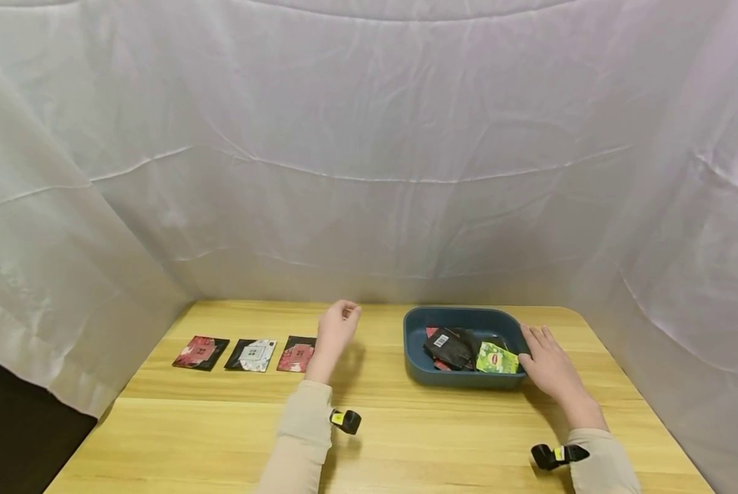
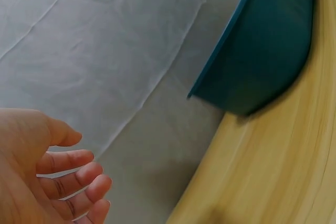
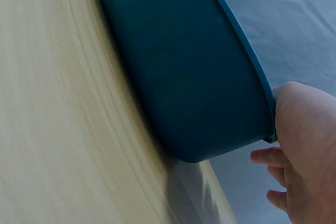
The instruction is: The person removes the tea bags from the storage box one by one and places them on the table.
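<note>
My left hand (image 1: pixel 337 329) is above the table's back part with fingers loosely curled; the left wrist view shows nothing in its fingers (image 2: pixel 79 179). Nearby lies a red-and-black tea sachet (image 1: pixel 295 355), partly covered by my left wrist. Farther left are a black-and-white sachet (image 1: pixel 251 355) and another red-and-black one (image 1: pixel 200 353). My right hand (image 1: pixel 551 363) rests at the right end of a blue plastic bin (image 1: pixel 420 372), thumb over its rim, other fingers loosely extended outside. Inside are a green Lipton sachet (image 1: pixel 496 359) and several dark sachets (image 1: pixel 449 347), overlapping.
Everything stands on a light wooden table (image 1: pixel 406 439). Pale cloth curtains (image 1: pixel 369 226) hang behind it and along both sides. Each wrist carries a black strapped camera, the left camera (image 1: pixel 346 421) near the sleeve cuff and the right camera (image 1: pixel 551 455) likewise.
</note>
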Tool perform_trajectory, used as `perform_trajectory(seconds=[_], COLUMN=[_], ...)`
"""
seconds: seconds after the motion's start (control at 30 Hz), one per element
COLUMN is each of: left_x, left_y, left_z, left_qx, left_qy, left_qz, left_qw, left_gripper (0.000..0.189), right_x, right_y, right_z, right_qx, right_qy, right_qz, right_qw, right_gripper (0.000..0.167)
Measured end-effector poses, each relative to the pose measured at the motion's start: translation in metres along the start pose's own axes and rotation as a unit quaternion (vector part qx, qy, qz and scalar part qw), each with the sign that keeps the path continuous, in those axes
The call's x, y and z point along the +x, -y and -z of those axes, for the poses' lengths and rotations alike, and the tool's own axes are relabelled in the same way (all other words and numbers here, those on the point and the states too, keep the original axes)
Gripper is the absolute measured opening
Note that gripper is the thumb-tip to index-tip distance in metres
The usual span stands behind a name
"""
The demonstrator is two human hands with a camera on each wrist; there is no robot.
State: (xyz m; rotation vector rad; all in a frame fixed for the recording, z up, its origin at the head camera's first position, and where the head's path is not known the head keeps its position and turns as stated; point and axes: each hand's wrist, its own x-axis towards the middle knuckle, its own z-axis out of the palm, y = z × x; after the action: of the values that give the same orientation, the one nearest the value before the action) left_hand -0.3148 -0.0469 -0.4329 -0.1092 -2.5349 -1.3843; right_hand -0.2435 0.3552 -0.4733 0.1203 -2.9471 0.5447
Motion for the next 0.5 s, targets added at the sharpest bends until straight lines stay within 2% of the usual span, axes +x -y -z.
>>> perform_trajectory(seconds=[0.2, 0.5], left_x=[0.001, 0.003], left_y=[-0.014, -0.027], left_z=[-0.019, -0.058], left_qx=[-0.026, -0.061], left_qy=[0.018, 0.049], left_qz=[-0.017, -0.019], left_qw=[0.9993, 0.9968], left_gripper=[0.022, 0.019], right_x=[0.0, 0.0], right_y=[0.001, 0.0], right_z=[0.001, -0.001], right_qx=[0.003, -0.001], right_qy=[0.001, -0.001], right_qz=[0.001, 0.003], right_qw=[1.0, 1.0], right_gripper=[0.061, 0.061])
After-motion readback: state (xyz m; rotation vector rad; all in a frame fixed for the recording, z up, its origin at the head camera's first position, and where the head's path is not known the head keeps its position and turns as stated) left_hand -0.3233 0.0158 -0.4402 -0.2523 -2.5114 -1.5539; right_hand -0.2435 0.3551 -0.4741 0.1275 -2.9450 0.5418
